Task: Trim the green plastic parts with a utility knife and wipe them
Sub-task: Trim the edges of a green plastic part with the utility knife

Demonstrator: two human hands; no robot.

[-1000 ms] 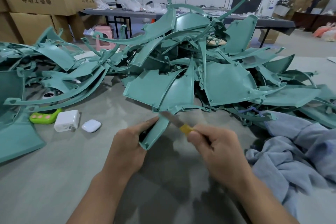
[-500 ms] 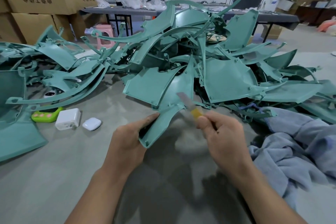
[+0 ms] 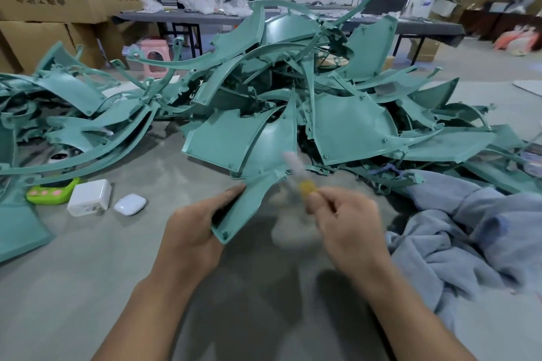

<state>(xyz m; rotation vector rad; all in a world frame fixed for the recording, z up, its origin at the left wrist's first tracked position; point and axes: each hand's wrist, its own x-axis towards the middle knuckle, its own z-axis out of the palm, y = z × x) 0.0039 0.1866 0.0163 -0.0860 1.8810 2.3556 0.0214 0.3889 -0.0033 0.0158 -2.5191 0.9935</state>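
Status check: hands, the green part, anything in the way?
Left hand grips green part at its near end. Right hand holds utility knife, blurred, blade by the part's far edge. Blue cloth lies right, apart from the part.

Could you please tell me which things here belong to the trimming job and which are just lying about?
For the job: green part held by the left hand, knife in the right hand, pile of green parts, blue cloth.
Lying about: white charger, earbud case, green gadget, pink stool.
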